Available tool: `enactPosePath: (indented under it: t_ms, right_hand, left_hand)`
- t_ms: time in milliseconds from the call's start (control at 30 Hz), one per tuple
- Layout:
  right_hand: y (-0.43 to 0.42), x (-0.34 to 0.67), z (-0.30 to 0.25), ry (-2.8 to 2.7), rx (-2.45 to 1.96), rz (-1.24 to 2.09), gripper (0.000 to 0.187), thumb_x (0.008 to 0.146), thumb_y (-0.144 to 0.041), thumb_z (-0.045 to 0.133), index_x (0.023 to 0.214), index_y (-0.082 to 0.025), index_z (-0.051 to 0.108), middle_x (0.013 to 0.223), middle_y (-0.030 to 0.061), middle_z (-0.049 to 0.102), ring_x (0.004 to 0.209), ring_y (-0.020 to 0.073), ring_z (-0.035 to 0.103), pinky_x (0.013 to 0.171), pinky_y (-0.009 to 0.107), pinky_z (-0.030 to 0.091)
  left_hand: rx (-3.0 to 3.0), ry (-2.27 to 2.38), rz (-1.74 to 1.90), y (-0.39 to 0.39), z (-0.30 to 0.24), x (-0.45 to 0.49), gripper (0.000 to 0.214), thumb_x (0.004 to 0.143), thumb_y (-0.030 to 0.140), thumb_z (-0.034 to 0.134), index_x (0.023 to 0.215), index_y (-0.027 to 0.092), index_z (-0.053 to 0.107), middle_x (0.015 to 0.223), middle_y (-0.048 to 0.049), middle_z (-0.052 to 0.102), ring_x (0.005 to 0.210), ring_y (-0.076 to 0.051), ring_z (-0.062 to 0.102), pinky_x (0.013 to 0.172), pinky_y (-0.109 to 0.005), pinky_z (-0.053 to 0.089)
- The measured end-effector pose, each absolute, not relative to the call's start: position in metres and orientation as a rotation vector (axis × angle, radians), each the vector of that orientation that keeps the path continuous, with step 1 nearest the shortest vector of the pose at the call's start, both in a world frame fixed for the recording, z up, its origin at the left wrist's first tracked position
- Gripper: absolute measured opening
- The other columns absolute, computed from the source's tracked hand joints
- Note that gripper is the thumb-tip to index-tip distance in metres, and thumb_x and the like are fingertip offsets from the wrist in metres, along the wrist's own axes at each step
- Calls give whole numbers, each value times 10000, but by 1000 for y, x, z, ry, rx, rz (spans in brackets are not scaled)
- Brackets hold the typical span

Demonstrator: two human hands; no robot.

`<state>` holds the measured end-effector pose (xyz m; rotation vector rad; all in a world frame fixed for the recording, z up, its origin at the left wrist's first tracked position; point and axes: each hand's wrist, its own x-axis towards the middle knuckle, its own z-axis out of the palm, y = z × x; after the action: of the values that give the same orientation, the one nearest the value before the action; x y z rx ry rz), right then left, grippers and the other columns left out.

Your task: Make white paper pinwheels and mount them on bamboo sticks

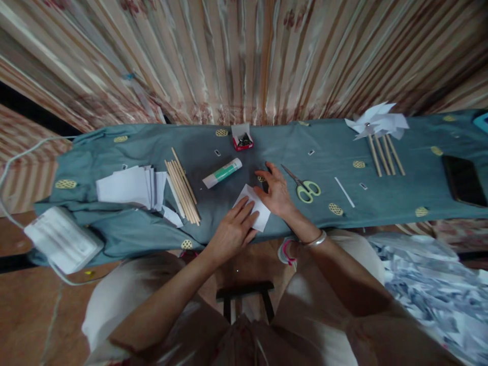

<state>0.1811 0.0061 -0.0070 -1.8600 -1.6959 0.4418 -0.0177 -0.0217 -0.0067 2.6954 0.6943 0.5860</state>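
Note:
A small white paper square [261, 212] lies near the front edge of the table, which is covered with a blue-green cloth [267, 147]. My left hand [233, 229] lies flat on the paper's left part, fingers stretched out. My right hand [277, 192] rests on the paper's upper right edge with fingers spread, one fingertip reaching onto the cloth. Neither hand grips anything. A glue stick [222, 173] lies just behind the paper. Green-handled scissors [306, 187] lie right of my right hand.
A stack of white paper squares [129, 187] and a bundle of wooden sticks [183, 187] lie at left. A small red box [242, 138] stands at the back. Finished paper pinwheels on sticks [379, 133] lie at right, near a dark phone [463, 180]. Paper scraps [430, 284] cover the floor at right.

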Motion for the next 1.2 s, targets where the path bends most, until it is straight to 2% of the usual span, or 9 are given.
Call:
enactPosePath:
  t_ms: [100, 267, 467, 600, 733, 867, 1033, 1200]
  right_hand:
    - [2, 188, -9, -1722, -1899, 438, 498, 827, -228, 581, 1323, -178, 583, 1571, 157, 388, 1475, 350, 349, 1167, 570, 361]
    - [-13, 203, -14, -1731, -1852, 366, 483, 837, -229, 564, 1320, -219, 569, 1570, 125, 403, 1464, 348, 368, 1153, 586, 374]
    - [-33, 217, -14, -1725, -1851, 352, 484, 851, -203, 536, 1335, -203, 541, 1579, 138, 391, 1469, 331, 369, 1170, 573, 353]
    - [-42, 221, -9, -1750, -1796, 401, 478, 906, -311, 546, 1373, -215, 506, 1580, 145, 393, 1482, 326, 356, 1182, 578, 333]
    - [-52, 218, -1, -1879, -1773, 486, 778, 824, -503, 689, 1480, -214, 389, 1623, 186, 309, 1515, 363, 288, 1188, 610, 289]
    - [-58, 213, 3, -1996, -1770, 528, 948, 751, -519, 764, 1528, -214, 315, 1650, 208, 245, 1542, 376, 212, 1201, 624, 235]
    - [-59, 212, 2, -2073, -1708, 545, 912, 763, -469, 747, 1526, -209, 319, 1649, 191, 260, 1548, 360, 201, 1205, 612, 237]
    - [-59, 216, 4, -2050, -1725, 541, 808, 782, -388, 718, 1489, -203, 373, 1632, 182, 305, 1535, 350, 250, 1211, 600, 258]
  left_hand:
    - [2682, 727, 565, -21, -11, -21, 414, 960, 329, 584, 1298, 92, 574, 1445, -245, 535, 1442, -388, 411, 1105, -588, 474]
    - [2676, 715, 562, -21, -10, -22, 408, 967, 324, 569, 1298, 85, 580, 1438, -250, 543, 1429, -388, 431, 1104, -583, 479]
    - [2640, 727, 540, -20, -8, -21, 412, 963, 312, 569, 1304, 83, 586, 1451, -252, 530, 1437, -389, 418, 1122, -586, 460]
    - [2597, 727, 525, -19, -7, -22, 428, 956, 345, 584, 1330, 137, 580, 1472, -210, 524, 1447, -372, 408, 1136, -588, 444]
    - [2603, 693, 507, -20, -6, -24, 539, 933, 438, 618, 1367, 126, 548, 1501, -229, 485, 1456, -387, 387, 1138, -592, 435]
    - [2606, 685, 527, -20, -7, -24, 575, 933, 499, 601, 1360, 117, 552, 1495, -237, 487, 1453, -383, 390, 1139, -587, 429]
    - [2587, 769, 560, -19, -6, -20, 392, 986, 394, 541, 1278, 147, 624, 1432, -195, 564, 1409, -348, 457, 1106, -570, 460]
    - [2582, 807, 551, -18, -4, -17, 358, 977, 391, 558, 1238, 163, 650, 1399, -176, 590, 1373, -346, 490, 1080, -555, 471]
